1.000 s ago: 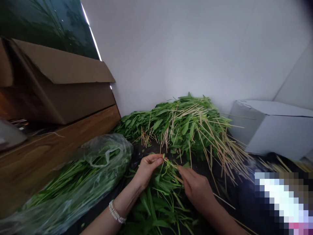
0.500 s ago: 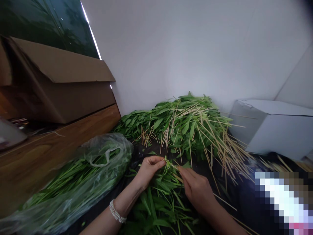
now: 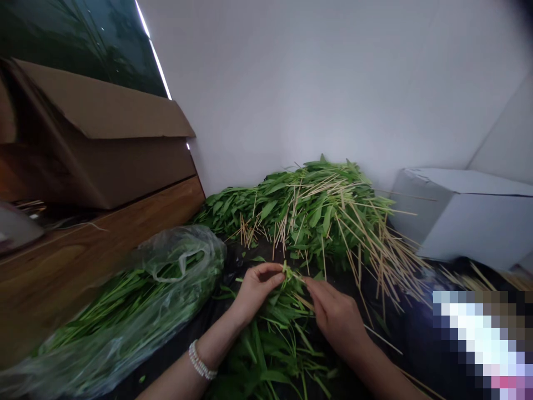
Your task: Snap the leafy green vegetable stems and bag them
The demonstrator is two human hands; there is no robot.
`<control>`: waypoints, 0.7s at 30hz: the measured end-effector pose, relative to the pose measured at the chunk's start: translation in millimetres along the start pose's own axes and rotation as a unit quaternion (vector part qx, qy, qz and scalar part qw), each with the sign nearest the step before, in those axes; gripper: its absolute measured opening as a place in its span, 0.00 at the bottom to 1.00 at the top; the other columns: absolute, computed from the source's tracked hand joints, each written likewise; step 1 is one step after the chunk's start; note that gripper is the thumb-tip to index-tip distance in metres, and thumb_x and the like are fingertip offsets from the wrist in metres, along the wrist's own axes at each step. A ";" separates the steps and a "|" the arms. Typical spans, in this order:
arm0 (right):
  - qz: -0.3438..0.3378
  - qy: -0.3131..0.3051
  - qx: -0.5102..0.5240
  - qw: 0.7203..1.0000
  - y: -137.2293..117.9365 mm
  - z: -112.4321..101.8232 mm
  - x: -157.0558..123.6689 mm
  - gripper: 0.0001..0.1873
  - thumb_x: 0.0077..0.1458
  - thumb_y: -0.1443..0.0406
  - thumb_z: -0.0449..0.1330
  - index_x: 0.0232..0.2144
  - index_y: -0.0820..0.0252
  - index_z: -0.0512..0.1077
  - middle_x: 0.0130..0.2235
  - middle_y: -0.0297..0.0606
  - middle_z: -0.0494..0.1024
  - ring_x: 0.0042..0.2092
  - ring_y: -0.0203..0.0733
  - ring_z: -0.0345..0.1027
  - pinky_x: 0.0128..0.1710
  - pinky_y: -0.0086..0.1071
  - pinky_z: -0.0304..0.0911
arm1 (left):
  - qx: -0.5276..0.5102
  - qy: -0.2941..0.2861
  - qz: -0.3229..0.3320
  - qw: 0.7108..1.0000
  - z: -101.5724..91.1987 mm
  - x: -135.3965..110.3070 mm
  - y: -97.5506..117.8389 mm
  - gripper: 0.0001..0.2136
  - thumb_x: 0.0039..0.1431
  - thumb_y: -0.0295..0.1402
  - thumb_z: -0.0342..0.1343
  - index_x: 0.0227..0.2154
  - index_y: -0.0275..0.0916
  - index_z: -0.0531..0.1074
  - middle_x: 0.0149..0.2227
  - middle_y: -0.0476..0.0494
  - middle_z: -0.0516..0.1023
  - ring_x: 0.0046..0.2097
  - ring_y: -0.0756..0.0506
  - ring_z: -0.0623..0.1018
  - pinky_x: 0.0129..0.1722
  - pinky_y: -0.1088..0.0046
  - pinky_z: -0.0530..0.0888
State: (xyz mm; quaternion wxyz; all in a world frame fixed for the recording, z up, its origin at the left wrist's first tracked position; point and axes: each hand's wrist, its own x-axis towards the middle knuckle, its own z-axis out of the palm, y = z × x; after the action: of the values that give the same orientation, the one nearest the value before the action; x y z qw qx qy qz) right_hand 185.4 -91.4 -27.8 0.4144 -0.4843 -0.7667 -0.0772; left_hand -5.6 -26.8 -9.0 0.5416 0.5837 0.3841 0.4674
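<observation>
Pale wall (image 3: 316, 83) spans the top of the frame, with a cardboard box (image 3: 129, 172) at the left and a white box (image 3: 491, 222) at the right. Just below centre, the left hand (image 3: 257, 288) pinches green stems (image 3: 288, 272) between thumb and forefinger; the right hand (image 3: 338, 314) – fingers closed together – pinches a thin stick (image 3: 298, 277) that meets them. Loose greens (image 3: 254, 353) lie beneath both hands, bottom centre. Mid-frame rises a leafy heap (image 3: 270, 205) bristling with sticks – lower left, a clear plastic bag (image 3: 120, 355) holds more stalks (image 3: 110, 300).
</observation>
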 end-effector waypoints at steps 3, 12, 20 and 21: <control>0.013 0.078 -0.016 0.997 8.0 -5.5 4.9 0.15 0.62 0.72 0.48 0.48 0.64 0.69 0.37 0.41 0.78 0.38 0.39 0.74 0.41 0.30 0.67 | 0.102 0.034 0.106 0.988 2.8 -3.1 2.7 0.14 0.50 0.33 0.64 0.41 0.38 0.75 0.42 0.41 0.78 0.42 0.44 0.76 0.44 0.68 0.71; 0.048 0.150 -0.041 0.987 15.1 -12.8 10.0 0.11 0.63 0.69 0.51 0.45 0.64 0.70 0.38 0.41 0.78 0.37 0.38 0.74 0.39 0.29 0.66 | 0.399 -0.150 0.241 0.872 13.6 -17.6 3.8 0.05 0.57 0.34 0.60 0.29 0.40 0.76 0.31 0.47 0.75 0.37 0.47 0.73 0.39 0.72 0.67; 0.046 0.112 -0.038 0.992 13.3 -9.1 6.7 0.12 0.63 0.68 0.50 0.45 0.64 0.70 0.37 0.41 0.78 0.38 0.40 0.74 0.41 0.32 0.66 | 0.509 -0.223 0.204 0.806 12.7 -16.7 -9.8 0.05 0.56 0.35 0.60 0.34 0.41 0.77 0.35 0.46 0.76 0.40 0.44 0.73 0.42 0.69 0.66; 0.046 0.113 -0.040 0.992 13.4 -9.1 6.7 0.12 0.63 0.68 0.50 0.45 0.64 0.70 0.37 0.41 0.78 0.38 0.40 0.74 0.41 0.32 0.66 | 0.490 -0.222 0.199 0.819 12.8 -16.6 -8.3 0.05 0.56 0.35 0.60 0.33 0.41 0.77 0.35 0.46 0.77 0.40 0.44 0.73 0.43 0.69 0.67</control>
State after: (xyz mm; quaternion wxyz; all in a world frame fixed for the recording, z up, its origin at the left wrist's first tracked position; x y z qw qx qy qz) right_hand 200.1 -84.7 -20.9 0.4815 -0.5232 -0.6885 -0.1428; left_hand 2.7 -45.1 -19.1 0.1498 0.9238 0.3073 0.1722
